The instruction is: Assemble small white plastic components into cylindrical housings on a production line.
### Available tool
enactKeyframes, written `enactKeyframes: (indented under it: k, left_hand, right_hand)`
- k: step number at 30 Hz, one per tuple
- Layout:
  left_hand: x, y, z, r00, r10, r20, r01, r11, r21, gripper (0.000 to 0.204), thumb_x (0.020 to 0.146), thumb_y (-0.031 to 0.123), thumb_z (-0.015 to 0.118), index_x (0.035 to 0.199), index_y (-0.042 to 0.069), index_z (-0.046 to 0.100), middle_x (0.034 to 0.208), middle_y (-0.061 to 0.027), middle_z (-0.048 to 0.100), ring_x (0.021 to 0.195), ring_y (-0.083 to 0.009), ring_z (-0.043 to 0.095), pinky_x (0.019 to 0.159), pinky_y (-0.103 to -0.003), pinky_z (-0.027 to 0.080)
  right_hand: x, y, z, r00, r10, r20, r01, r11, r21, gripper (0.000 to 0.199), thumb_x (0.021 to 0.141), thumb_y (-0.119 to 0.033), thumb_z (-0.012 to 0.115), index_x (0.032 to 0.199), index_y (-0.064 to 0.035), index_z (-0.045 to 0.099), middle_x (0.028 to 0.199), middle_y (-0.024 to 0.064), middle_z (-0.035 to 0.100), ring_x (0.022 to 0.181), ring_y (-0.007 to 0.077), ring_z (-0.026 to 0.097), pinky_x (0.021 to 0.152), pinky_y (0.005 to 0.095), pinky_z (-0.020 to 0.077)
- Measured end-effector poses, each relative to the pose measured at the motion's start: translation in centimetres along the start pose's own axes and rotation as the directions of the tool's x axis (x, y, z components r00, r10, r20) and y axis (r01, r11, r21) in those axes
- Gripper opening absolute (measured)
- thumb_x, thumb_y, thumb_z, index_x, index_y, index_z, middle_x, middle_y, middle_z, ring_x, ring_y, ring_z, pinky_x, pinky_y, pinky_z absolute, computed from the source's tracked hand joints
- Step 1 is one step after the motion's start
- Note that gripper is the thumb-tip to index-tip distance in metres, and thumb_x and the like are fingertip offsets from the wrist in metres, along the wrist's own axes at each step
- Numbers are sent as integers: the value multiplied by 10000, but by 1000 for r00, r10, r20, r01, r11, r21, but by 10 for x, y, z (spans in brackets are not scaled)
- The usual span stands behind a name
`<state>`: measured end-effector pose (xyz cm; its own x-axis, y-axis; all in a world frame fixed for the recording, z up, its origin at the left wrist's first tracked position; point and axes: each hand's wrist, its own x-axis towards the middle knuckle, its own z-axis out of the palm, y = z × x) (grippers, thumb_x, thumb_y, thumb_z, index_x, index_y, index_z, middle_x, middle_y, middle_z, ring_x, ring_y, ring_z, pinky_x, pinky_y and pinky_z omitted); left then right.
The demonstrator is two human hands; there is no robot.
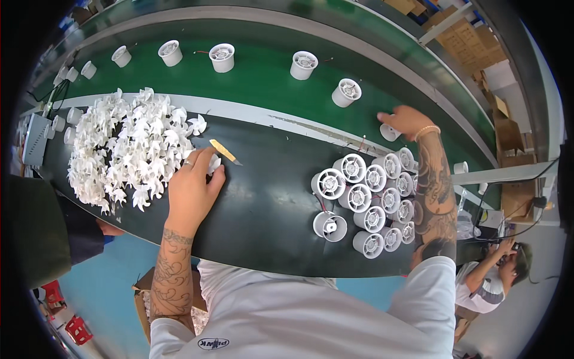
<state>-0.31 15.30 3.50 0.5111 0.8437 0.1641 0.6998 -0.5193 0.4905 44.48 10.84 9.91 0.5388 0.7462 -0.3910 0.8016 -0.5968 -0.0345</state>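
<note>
Metal box (36, 141), grey, stands at the far left end of the dark counter (263, 197). Just right of it, loose white impellers (146, 143) lie in a broad heap, reaching almost to the pale rail (287, 118) at the counter's back edge. The left hand (195, 182) rests at the heap's right border, half curled, a white bladed piece (213, 163) showing between thumb and fingers; whether it is gripped I cannot tell. Just beyond the fingertips lies a yellow-handled knife (222, 149), blade pointing right. Rightward, a wide stretch of counter leaves room for sliding either hand, with the person's shirt (281, 299) along the front edge. White cups (359, 197) then crowd together, the tattooed right forearm (435, 185) passing over their right side. Past the rail, on the green belt (263, 90), the right hand (411, 122) is over a white cup (390, 133), partly open, index finger pointing left; its grip is hidden. Other belt cups (222, 58) stand well apart, with gaps between them.
</note>
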Motion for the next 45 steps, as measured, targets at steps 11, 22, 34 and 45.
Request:
enactKeyframes:
  k: [11, 22, 34, 45]
  left_hand:
    - [-3, 8, -2, 922, -386, 1, 251, 595, -763, 210, 966, 182, 606, 1072, 5, 643, 816, -42, 672, 720, -84, 623, 629, -238, 503]
    - [-25, -21, 8, 961, -10, -276, -31, 989, -145, 227, 791, 88, 712, 1017, 66, 689, 1126, -80, 692, 917, -275, 638, 824, -374, 506]
    - [-34, 32, -15, 842, -425, 331, 217, -295, -931, 424, 1024, 149, 485, 1385, -53, 386, 1190, -190, 605, 1079, -264, 650, 894, -274, 562]
    - [-79, 43, 0, 916, 36, 399, 316, -678, -664, 173, 912, -10, 628, 1072, 29, 576, 1149, -162, 612, 1009, -238, 667, 870, -264, 571]
  right_hand:
    - [-8, 19, 25, 910, -109, -400, 347, 729, 591, 477, 818, -260, 640, 1226, -36, 538, 993, 72, 626, 876, 168, 598, 716, 309, 476]
    - [-132, -64, 18, 923, -172, -343, 371, 629, 683, 364, 828, -93, 579, 1177, -19, 503, 1062, 77, 585, 930, 127, 545, 846, 277, 454]
    - [-219, -113, 83, 949, -293, -114, 110, -31, 993, 371, 844, -31, 589, 1194, -17, 468, 1210, 126, 584, 1051, 172, 582, 930, 317, 477]
    - [-239, -128, 114, 924, -369, 99, -280, -478, 833, 396, 912, -178, 576, 1270, -27, 499, 1200, 113, 584, 1118, 232, 582, 920, 351, 492]
